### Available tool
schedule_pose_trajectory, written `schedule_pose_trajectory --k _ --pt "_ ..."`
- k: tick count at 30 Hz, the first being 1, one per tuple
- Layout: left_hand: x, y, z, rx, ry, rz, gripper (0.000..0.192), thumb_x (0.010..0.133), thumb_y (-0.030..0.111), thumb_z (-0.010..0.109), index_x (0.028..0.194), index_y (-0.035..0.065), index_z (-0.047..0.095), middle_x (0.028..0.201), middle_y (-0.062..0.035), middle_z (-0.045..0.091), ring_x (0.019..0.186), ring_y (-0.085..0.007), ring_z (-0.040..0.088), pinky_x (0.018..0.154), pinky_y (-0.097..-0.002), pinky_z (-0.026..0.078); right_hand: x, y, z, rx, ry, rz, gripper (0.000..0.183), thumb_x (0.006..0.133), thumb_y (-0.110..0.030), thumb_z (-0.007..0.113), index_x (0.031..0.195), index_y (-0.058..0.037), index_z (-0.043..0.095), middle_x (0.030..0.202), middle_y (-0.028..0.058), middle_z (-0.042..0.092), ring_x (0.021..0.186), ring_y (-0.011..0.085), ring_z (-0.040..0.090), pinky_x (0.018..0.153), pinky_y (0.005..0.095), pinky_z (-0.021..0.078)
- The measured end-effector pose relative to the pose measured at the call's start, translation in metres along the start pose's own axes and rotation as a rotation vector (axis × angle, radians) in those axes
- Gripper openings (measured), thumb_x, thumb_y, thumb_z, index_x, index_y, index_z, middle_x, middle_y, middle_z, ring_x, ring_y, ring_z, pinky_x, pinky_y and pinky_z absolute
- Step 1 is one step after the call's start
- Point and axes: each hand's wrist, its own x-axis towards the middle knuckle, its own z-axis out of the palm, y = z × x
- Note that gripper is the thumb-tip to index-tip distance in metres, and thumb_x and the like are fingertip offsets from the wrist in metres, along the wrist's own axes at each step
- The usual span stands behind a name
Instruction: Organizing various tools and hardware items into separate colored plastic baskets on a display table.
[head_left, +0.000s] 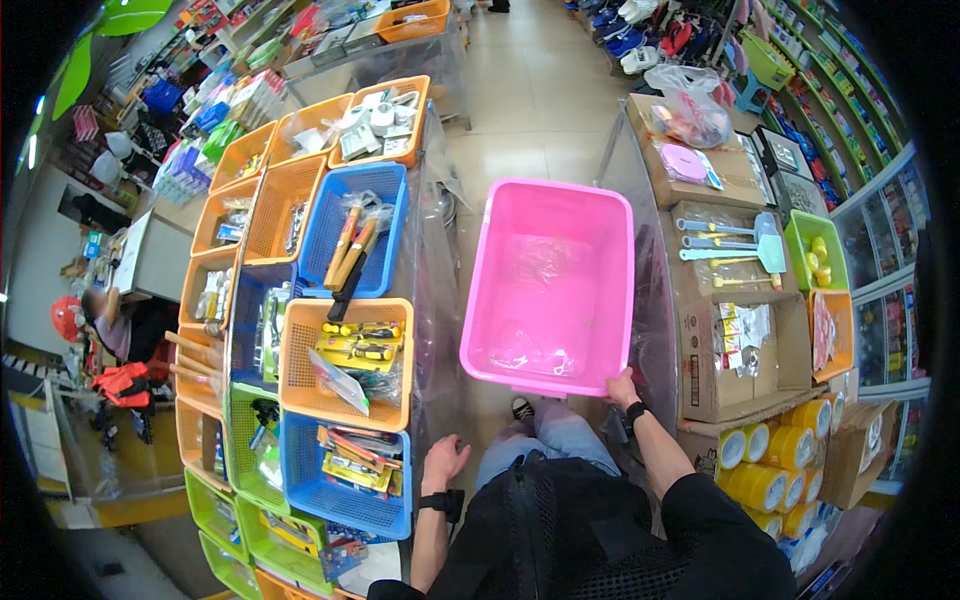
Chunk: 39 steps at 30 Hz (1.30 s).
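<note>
A large pink plastic tub (551, 285) is in front of me in the aisle, with small clear-wrapped items on its bottom. My right hand (622, 388) grips the tub's near right corner. Nothing shows in my left hand (446, 459), whose fingers are apart beside the tool baskets. Nearest to it is a blue basket (341, 514) holding packaged hand tools. Behind that, an orange basket (292, 360) contains yellow-handled screwdrivers (371, 351) and plastic packets. Farther up, a blue basket (311, 217) holds wooden-handled tools (354, 251).
Green baskets (251, 480) stand along the left display. On the right are fly swatters (772, 251), an open cardboard box (787, 390) and stacked yellow tape rolls (765, 487). A person (112, 330) sits far left. Shoes (637, 58) line the aisle's far right.
</note>
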Motion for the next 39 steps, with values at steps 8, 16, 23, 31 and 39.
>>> schedule_pose_trajectory --k 8,16,23,31,39 --pt "0.095 0.018 -0.006 -0.385 0.239 0.013 0.063 0.079 0.041 0.066 0.121 -0.0037 0.050 0.110 -0.0246 0.061 0.103 -0.0362 0.059 0.089 -0.0420 0.047 0.005 -0.035 -0.012 0.180 0.197 -0.241 0.044 0.080 -0.012 0.063 0.121 -0.0050 0.046 0.107 0.0135 0.061 0.092 0.0253 0.063 0.076 0.0369 0.0526" --pt "0.249 0.090 -0.019 -0.489 0.100 -0.108 0.080 0.081 0.045 0.065 0.131 -0.0066 0.030 0.122 -0.0343 0.049 0.114 -0.0442 0.051 0.097 -0.0458 0.041 0.025 -0.083 -0.022 0.148 0.344 -0.281 0.039 0.083 -0.015 0.062 0.119 -0.0012 0.057 0.106 0.0184 0.065 0.101 0.0302 0.063 0.088 0.0384 0.0465" --pt "0.340 0.113 -0.039 -0.359 0.144 0.013 0.069 0.080 0.034 0.065 0.123 -0.0046 0.028 0.114 -0.0347 0.052 0.108 -0.0473 0.052 0.093 -0.0491 0.043 0.091 -0.150 -0.024 0.177 0.409 -0.363 0.031 0.084 -0.016 0.062 0.111 -0.0003 0.057 0.101 0.0214 0.066 0.096 0.0345 0.064 0.083 0.0413 0.0481" --pt "0.360 0.140 -0.080 -0.267 0.005 -0.041 0.057 0.083 0.021 0.055 0.124 -0.0034 0.025 0.108 -0.0353 0.057 0.104 -0.0477 0.055 0.089 -0.0472 0.046 0.104 -0.199 -0.063 0.093 0.211 -0.209 0.033 0.083 -0.020 0.062 0.109 -0.0003 0.057 0.105 0.0218 0.063 0.102 0.0398 0.059 0.088 0.0437 0.0461" --pt "0.325 0.132 -0.078 -1.111 -0.153 -0.280 0.051 0.093 0.037 0.051 0.124 -0.0021 0.044 0.104 -0.0167 0.061 0.091 -0.0213 0.060 0.079 -0.0325 0.049 0.125 -0.313 -0.072 -0.234 0.305 -0.871 0.040 0.075 -0.018 0.066 0.112 -0.0059 0.057 0.121 0.0205 0.051 0.115 0.0386 0.048 0.099 0.0423 0.0402"
